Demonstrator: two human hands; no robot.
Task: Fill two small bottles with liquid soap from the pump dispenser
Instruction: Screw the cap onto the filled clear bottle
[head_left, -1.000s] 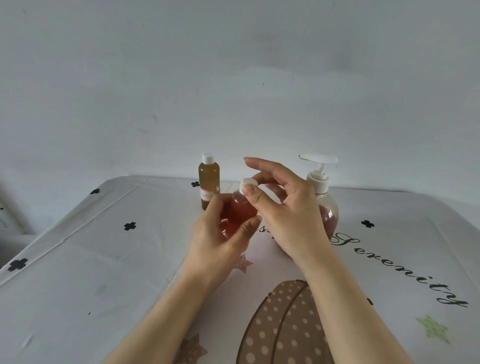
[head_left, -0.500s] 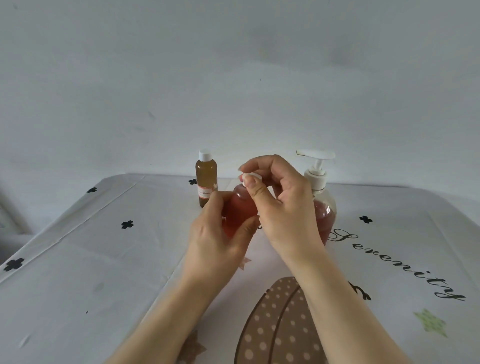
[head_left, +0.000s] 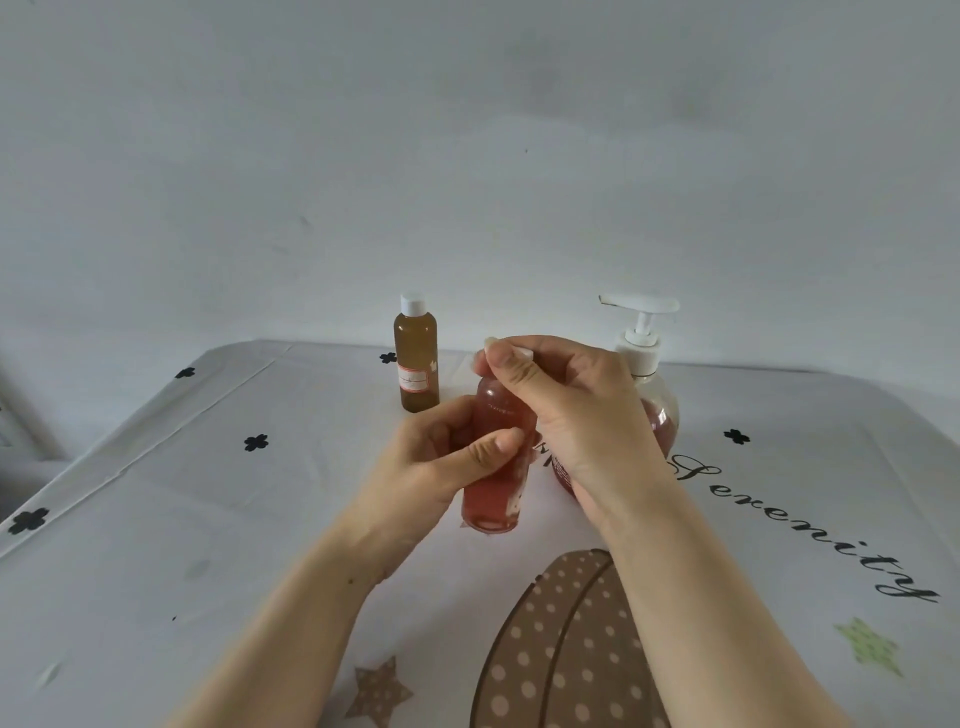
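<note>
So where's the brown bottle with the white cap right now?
The brown bottle stands upright near the table's far edge, untouched, just left of and behind the pink bottle held in the hands; the pump dispenser stands farther right.

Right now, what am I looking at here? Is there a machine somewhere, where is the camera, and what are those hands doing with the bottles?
There is no machine: these are a person's two bare hands, filmed by a wide-angle camera worn on the head, looking forward and down. The surface is a table under a white printed tablecloth. The left hand grips a small clear bottle of reddish liquid, held just above the cloth. The right hand pinches the bottle's top, where a white cap barely shows between the fingertips. Whether it is being tightened or loosened cannot be told. Behind stand a small amber bottle with a white cap and a clear pump dispenser with a white pump head, partly hidden by the right hand.
</note>
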